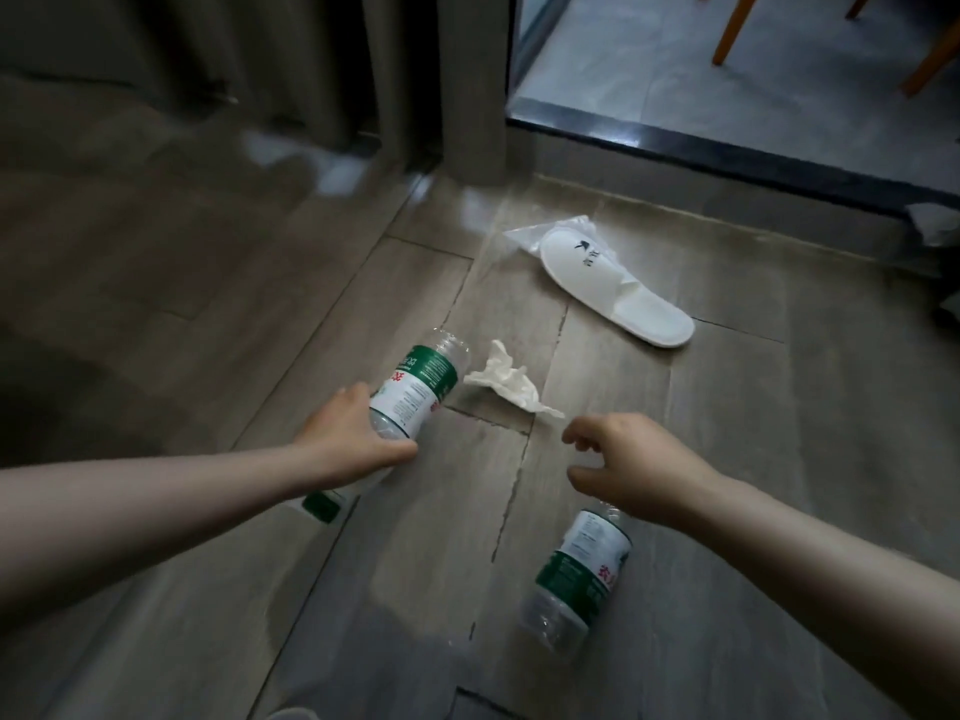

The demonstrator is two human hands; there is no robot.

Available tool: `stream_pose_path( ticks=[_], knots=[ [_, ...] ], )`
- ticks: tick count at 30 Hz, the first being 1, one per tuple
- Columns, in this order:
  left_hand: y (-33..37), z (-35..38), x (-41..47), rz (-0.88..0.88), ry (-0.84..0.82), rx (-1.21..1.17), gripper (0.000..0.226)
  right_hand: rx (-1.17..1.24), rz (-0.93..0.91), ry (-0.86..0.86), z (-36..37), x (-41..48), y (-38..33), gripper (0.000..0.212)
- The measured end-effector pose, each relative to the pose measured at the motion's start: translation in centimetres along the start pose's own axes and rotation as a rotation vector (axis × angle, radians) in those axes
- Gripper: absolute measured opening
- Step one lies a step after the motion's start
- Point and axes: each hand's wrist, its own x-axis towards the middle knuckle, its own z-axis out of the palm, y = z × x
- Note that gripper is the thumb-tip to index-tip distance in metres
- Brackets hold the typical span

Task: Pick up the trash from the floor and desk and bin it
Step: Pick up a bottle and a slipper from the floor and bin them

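— From where does the single view look?
— From the person's head, forward and steeply down onto the wooden floor.
— Which way does it face?
— Toward the curtain in the upper left of the frame and the dark door sill in the upper right.
— How near is it?
— Near. Both forearms enter from the lower corners. The left grip, on a bottle, lies just left of centre, and the right grip just right of centre.
— And how much does it take in?
— It is wide-angle, covering the floor from the frame's bottom edge up to the sill.
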Motion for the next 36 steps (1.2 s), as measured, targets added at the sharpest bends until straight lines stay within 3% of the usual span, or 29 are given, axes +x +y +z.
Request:
stream_pose_path(
  ticks=[5, 12, 19, 23, 27, 36],
  knots=[
    [-4.6, -3.2, -0.7, -0.107, 0.078, -0.116, 0.055, -0.068, -0.154, -0.063, 2.2, 3.2, -4.7, 0.043],
    [-10.2, -5.3, -1.0, -0.202, 0.131, -0.060, 0.057, -0.176, -0.465, -0.249, 8.0, 6.0, -11.5, 0.052],
    [-12.1, -4.9, -0.4, -0.222, 0.106, 0.001, 0.063, -0.271, -0.605, -0.295, 12.3, 8.8, -15.0, 0.075],
    [-11.9, -4.3, 0.3, -0.212, 0.079, -0.013, 0.063, -0.337, -0.587, -0.292, 12.9, 9.5, -11.5, 0.077],
    [-10.9, -3.6, 1.1, -0.173, 0.074, -0.015, 0.061, -0.370, -0.440, -0.254, 10.4, 9.6, -5.8, 0.075],
    [-5.8, -0.6, 3.6, -0.105, 0.019, -0.040, 0.065, -0.291, -0.264, -0.146, 6.6, 7.0, 0.7, 0.049]
  ],
)
